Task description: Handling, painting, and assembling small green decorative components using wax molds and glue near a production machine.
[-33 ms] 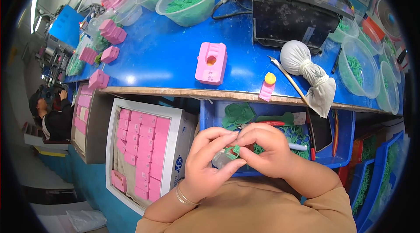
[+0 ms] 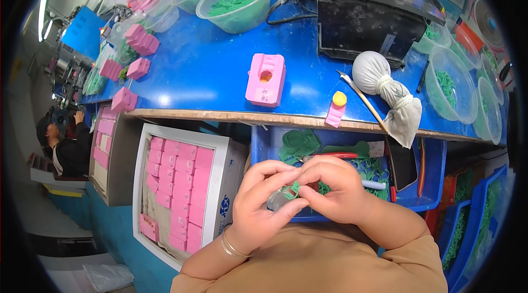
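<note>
Above the open blue drawer (image 2: 264, 144), my two hands meet, with fingertips close together. My left hand (image 2: 264, 197) is curled, thumb and fingers closed around a small bright-green piece (image 2: 295, 188) with a thin looped shape. Thumb and fingers of my right hand (image 2: 333, 189) pinch that same piece from the other side. Just beside it, within the left hand's curl, shows a greyish rounded thing (image 2: 279, 200) that I cannot make out. Under the hands, the drawer holds green shreds (image 2: 369, 170), flat green sheets (image 2: 300, 144) and red-handled pliers (image 2: 338, 155).
On the blue table (image 2: 209, 73) stand a pink mold block (image 2: 265, 81), a wooden-handled blade (image 2: 363, 100), a tied white cloth pouch (image 2: 385, 84) and bowls of green pieces (image 2: 236, 4). A white-framed box (image 2: 206, 227) of pink blocks is at left. A person (image 2: 69, 147) sits far left.
Almost nothing differs; the fingers of my right hand and the green piece have shifted very slightly.
</note>
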The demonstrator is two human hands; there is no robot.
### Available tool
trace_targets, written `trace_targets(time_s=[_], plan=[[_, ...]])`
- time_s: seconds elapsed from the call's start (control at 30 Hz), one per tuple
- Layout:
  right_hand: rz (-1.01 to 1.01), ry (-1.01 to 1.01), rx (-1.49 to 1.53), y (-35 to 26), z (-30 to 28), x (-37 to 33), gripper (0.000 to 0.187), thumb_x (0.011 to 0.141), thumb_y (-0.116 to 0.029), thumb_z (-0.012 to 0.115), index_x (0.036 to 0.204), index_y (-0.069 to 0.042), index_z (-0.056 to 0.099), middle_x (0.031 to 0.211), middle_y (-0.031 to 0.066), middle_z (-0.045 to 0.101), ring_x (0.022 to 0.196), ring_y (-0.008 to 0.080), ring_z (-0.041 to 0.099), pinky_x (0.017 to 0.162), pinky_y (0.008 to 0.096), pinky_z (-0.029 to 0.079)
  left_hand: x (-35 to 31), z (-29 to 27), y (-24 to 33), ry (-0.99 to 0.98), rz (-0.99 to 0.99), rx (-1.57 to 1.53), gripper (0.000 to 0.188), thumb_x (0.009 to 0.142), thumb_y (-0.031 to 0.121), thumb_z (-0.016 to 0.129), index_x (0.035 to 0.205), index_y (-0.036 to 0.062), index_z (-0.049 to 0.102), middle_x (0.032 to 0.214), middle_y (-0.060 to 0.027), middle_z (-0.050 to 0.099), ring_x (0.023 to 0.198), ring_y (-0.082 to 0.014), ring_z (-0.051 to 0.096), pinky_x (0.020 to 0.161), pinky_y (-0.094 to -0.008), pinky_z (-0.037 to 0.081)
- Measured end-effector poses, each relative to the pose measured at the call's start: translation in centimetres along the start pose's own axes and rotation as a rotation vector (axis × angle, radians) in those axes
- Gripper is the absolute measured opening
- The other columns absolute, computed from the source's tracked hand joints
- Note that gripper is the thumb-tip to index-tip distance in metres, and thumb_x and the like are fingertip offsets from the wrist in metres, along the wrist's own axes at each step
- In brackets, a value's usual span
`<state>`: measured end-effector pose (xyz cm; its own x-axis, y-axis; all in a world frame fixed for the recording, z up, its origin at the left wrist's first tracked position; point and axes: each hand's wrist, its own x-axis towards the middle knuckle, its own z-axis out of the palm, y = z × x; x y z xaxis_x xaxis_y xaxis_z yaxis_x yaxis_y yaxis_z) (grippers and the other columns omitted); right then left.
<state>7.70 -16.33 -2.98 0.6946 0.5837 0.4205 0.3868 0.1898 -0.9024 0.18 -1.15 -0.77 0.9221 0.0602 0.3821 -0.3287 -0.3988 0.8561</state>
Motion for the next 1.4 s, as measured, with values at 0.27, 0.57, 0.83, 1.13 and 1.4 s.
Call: trace_targets(time_s=[0.27,0.57,0.83,1.13,1.4], plan=[[-0.180,0.009,-0.322,-0.5,-0.4,0.3,0.014,0.074,-0.007,0.070,0.083,-0.004,0.061,0.079,0.0084,0.059,0.064,0.0223,0.058,0.053,0.0299,0.046,-0.9,-0.1,-0.4,0.058,-0.063,-0.156,0.033,0.073,-0.006,0.068,0.105,-0.0026,0.063,0.101,-0.0122,0.057,0.091,-0.0202,0.057,0.077,-0.0285,0.048],[-0.029,0.377,-1.236,-2.6,-5.0,0.6,0.020,0.077,-0.007,0.064,0.096,-0.002,0.060,0.093,0.0144,0.061,0.067,0.0295,0.062,0.054,0.0347,0.049,-3.1,-1.6,0.8,0.045,-0.340,-0.382,0.026,0.082,-0.004,0.058,0.107,-0.0021,0.060,0.094,-0.0142,0.061,0.065,-0.0141,0.061,0.052,-0.0208,0.050],[0.279,0.242,-1.424,-3.2,-5.0,0.8,0.008,0.078,0.000,0.056,0.085,-0.005,0.054,0.083,0.0117,0.061,0.060,0.0337,0.056,0.054,0.0395,0.047,-3.7,-1.1,1.4,-0.073,-0.311,-0.395,0.027,0.083,-0.011,0.054,0.109,-0.0034,0.058,0.101,-0.0159,0.060,0.076,-0.0197,0.065,0.064,-0.0265,0.056],[-0.069,0.632,-0.291,-6.0,-4.4,-2.1,0.013,0.091,-0.004,0.051,0.100,0.003,0.058,0.076,0.0092,0.063,0.053,0.0078,0.054,0.048,0.0186,0.043,-5.1,-1.0,0.0,-0.001,-0.276,-0.517,0.026,0.081,-0.004,0.063,0.106,-0.0013,0.055,0.102,-0.0151,0.064,0.090,-0.0193,0.066,0.074,-0.0244,0.052],[-0.046,0.500,-0.640,-5.7,-4.4,-2.3,0.015,0.093,-0.007,0.051,0.095,0.004,0.060,0.065,0.0064,0.059,0.048,0.0063,0.050,0.046,0.0172,0.039,-4.6,-1.2,0.5,-0.043,-0.292,-0.408,0.024,0.078,-0.002,0.067,0.101,-0.0001,0.061,0.101,-0.0112,0.065,0.088,-0.0162,0.065,0.070,-0.0238,0.053]])
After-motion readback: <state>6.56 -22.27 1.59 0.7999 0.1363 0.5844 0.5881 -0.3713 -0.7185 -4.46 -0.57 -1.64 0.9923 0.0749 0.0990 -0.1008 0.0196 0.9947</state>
